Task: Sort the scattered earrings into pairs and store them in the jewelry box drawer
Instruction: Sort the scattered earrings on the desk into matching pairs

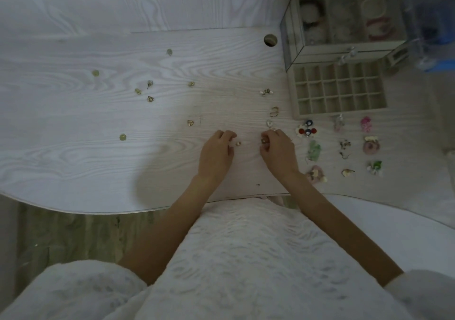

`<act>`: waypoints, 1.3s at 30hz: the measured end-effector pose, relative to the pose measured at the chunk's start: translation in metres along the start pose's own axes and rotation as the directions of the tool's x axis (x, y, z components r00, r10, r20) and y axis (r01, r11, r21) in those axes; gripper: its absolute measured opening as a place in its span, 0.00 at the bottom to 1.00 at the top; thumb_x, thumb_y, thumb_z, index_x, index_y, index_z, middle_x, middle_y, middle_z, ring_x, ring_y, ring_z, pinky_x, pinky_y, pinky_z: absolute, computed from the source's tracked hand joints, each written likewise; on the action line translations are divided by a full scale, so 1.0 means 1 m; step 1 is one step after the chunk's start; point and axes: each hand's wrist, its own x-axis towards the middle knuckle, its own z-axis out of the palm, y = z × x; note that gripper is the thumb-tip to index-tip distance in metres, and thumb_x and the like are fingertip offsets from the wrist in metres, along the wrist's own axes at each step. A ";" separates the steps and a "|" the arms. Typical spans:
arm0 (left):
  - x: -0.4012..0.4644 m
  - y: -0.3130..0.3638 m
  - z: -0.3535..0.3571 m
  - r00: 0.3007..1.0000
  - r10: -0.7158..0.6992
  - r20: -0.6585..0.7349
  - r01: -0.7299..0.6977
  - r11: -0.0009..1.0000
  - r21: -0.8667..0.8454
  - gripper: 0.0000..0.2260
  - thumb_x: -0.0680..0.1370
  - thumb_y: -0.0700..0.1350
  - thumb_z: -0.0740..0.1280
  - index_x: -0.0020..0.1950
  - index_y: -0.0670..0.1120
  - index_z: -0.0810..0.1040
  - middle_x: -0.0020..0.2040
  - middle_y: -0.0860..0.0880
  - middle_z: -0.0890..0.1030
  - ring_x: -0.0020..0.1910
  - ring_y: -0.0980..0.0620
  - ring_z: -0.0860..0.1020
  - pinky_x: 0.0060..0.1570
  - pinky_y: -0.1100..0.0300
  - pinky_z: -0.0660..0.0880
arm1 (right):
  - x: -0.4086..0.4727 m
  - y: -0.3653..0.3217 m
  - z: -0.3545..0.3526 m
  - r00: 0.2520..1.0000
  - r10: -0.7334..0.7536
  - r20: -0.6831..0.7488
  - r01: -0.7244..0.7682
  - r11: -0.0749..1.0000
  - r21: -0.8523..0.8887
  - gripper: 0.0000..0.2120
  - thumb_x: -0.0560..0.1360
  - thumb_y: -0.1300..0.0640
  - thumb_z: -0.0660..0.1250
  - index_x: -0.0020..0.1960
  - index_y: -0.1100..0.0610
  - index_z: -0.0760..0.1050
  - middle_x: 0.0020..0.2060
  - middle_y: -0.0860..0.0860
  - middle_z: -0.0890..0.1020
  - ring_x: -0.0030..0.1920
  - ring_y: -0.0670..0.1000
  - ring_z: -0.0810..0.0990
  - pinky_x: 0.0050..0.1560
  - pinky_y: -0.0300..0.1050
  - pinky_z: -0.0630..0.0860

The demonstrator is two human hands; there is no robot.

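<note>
On table | left hand loosely curled, holding nothing | right hand pinching earring

Home dressing spot, white wood-grain desk, glass jewelry box, scattered earrings

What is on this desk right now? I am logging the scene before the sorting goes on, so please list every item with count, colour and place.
desk: one, white woodgrain, fills the view
scattered earrings: about eight, gold or pale green, left half
small gold earring: one, between the hands
paired earrings: about ten groups, mixed colours, right, below the drawer
drawer: one, beige grid, compartments look empty, pulled out
jewelry box: one, clear, top right
blue object: one, blurred, far right corner
left hand: fingers curled, holds nothing visible
right hand: fingers pinch a round earring
</note>
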 end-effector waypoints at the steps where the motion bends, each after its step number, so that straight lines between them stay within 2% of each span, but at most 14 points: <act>1: -0.003 0.000 0.001 1.000 -0.021 -0.001 0.021 1.000 0.002 0.12 0.74 0.36 0.64 0.57 0.43 0.77 0.52 0.43 0.79 0.46 0.45 0.78 0.48 0.53 0.75 | 0.000 0.000 0.000 1.000 -0.004 -0.003 0.004 1.000 0.008 0.11 0.74 0.66 0.62 0.56 0.63 0.74 0.52 0.59 0.77 0.52 0.58 0.76 0.52 0.48 0.69; 7: 0.007 0.021 0.017 0.999 -0.045 0.015 0.046 0.997 -0.070 0.07 0.76 0.40 0.65 0.52 0.42 0.80 0.47 0.43 0.81 0.45 0.46 0.79 0.49 0.53 0.75 | 0.001 -0.002 -0.002 0.999 0.048 -0.004 -0.046 0.984 0.171 0.08 0.71 0.65 0.68 0.51 0.63 0.77 0.48 0.59 0.81 0.49 0.56 0.79 0.55 0.51 0.75; 11: 0.019 0.035 0.026 0.998 -0.058 0.018 0.059 0.991 -0.119 0.07 0.75 0.40 0.66 0.52 0.41 0.81 0.47 0.41 0.82 0.46 0.44 0.80 0.50 0.51 0.75 | 0.002 -0.003 -0.003 0.998 0.061 -0.005 -0.057 0.965 0.257 0.09 0.70 0.66 0.69 0.51 0.63 0.79 0.46 0.59 0.83 0.48 0.55 0.81 0.54 0.47 0.77; 15: 0.022 0.038 0.027 0.997 -0.065 0.031 0.069 0.988 -0.136 0.09 0.75 0.40 0.66 0.54 0.40 0.79 0.49 0.42 0.84 0.49 0.44 0.81 0.53 0.50 0.75 | 0.004 -0.003 -0.004 0.998 0.060 -0.002 -0.057 0.964 0.260 0.10 0.71 0.65 0.69 0.52 0.64 0.78 0.47 0.59 0.83 0.47 0.54 0.81 0.49 0.39 0.74; 18: 0.021 0.033 0.016 0.997 -0.060 0.049 0.067 0.987 -0.147 0.10 0.76 0.40 0.66 0.56 0.41 0.79 0.51 0.43 0.84 0.51 0.45 0.81 0.55 0.52 0.75 | 0.005 -0.003 -0.011 0.999 0.040 0.015 -0.042 0.980 0.193 0.12 0.72 0.64 0.69 0.55 0.63 0.77 0.49 0.59 0.81 0.47 0.55 0.80 0.51 0.43 0.75; 20: 0.016 0.025 -0.001 0.998 -0.019 0.054 0.029 0.984 -0.175 0.09 0.77 0.40 0.65 0.56 0.41 0.80 0.50 0.44 0.84 0.49 0.47 0.82 0.54 0.53 0.77 | 0.007 -0.007 -0.020 1.000 0.003 0.014 -0.005 0.990 0.141 0.12 0.73 0.62 0.69 0.56 0.61 0.76 0.50 0.58 0.79 0.44 0.54 0.79 0.51 0.47 0.76; 23: 0.005 0.003 -0.036 0.997 0.044 0.060 -0.033 0.985 -0.172 0.08 0.77 0.41 0.65 0.54 0.45 0.80 0.49 0.48 0.84 0.44 0.51 0.82 0.50 0.56 0.79 | 0.014 -0.020 -0.036 0.995 -0.100 -0.012 0.100 0.980 0.170 0.09 0.73 0.61 0.68 0.54 0.59 0.77 0.48 0.57 0.79 0.39 0.50 0.78 0.47 0.46 0.77; 25: -0.004 -0.017 -0.061 0.998 0.015 0.057 -0.005 0.985 -0.175 0.08 0.77 0.43 0.65 0.54 0.47 0.81 0.48 0.51 0.84 0.45 0.53 0.81 0.50 0.56 0.79 | 0.025 -0.037 -0.039 0.985 -0.175 0.013 0.168 0.964 0.206 0.08 0.75 0.61 0.66 0.53 0.58 0.78 0.48 0.56 0.80 0.40 0.50 0.78 0.47 0.48 0.78; 27: -0.013 -0.042 -0.085 0.997 -0.068 -0.037 0.062 0.986 -0.158 0.07 0.77 0.44 0.65 0.53 0.49 0.81 0.48 0.51 0.84 0.45 0.54 0.81 0.50 0.56 0.78 | 0.043 -0.063 -0.030 0.965 -0.258 0.058 0.240 0.947 0.213 0.08 0.75 0.61 0.65 0.54 0.58 0.78 0.50 0.56 0.79 0.43 0.50 0.78 0.49 0.46 0.77; 29: -0.021 -0.069 -0.103 0.959 -0.195 -0.204 0.173 0.977 -0.123 0.08 0.76 0.44 0.66 0.54 0.49 0.80 0.48 0.51 0.84 0.46 0.52 0.80 0.49 0.57 0.77 | 0.064 -0.091 -0.015 0.932 -0.347 0.106 0.325 0.928 0.184 0.10 0.76 0.61 0.64 0.56 0.58 0.77 0.52 0.56 0.78 0.48 0.52 0.78 0.52 0.47 0.76; 31: -0.027 -0.095 -0.114 0.874 -0.341 -0.347 0.328 0.940 -0.097 0.10 0.76 0.44 0.66 0.56 0.48 0.79 0.51 0.49 0.82 0.51 0.49 0.78 0.50 0.57 0.73 | 0.089 -0.118 0.002 0.884 -0.443 0.147 0.426 0.895 0.131 0.12 0.76 0.61 0.62 0.58 0.58 0.76 0.55 0.56 0.77 0.55 0.54 0.76 0.57 0.47 0.72; 33: -0.033 -0.120 -0.119 0.781 -0.460 -0.422 0.456 0.882 -0.119 0.14 0.74 0.42 0.67 0.60 0.46 0.76 0.56 0.45 0.79 0.55 0.45 0.75 0.53 0.57 0.70 | 0.116 -0.142 0.017 0.847 -0.502 0.177 0.497 0.865 0.074 0.14 0.76 0.63 0.61 0.60 0.57 0.74 0.59 0.56 0.75 0.61 0.56 0.71 0.59 0.47 0.69; 37: -0.036 -0.147 -0.118 0.644 -0.663 -0.383 0.581 0.749 -0.319 0.20 0.72 0.43 0.70 0.64 0.46 0.73 0.60 0.42 0.72 0.56 0.44 0.74 0.58 0.52 0.72 | 0.168 -0.180 0.037 0.847 -0.502 0.174 0.513 0.858 -0.025 0.21 0.76 0.65 0.59 0.68 0.58 0.67 0.68 0.59 0.66 0.68 0.59 0.63 0.68 0.49 0.64; 39: -0.034 -0.151 -0.116 0.622 -0.690 -0.370 0.588 0.724 -0.361 0.18 0.72 0.45 0.70 0.62 0.47 0.74 0.58 0.43 0.74 0.54 0.45 0.76 0.57 0.54 0.72 | 0.187 -0.191 0.040 0.862 -0.483 0.157 0.497 0.865 -0.071 0.22 0.76 0.65 0.58 0.70 0.58 0.63 0.70 0.60 0.62 0.70 0.60 0.60 0.69 0.49 0.61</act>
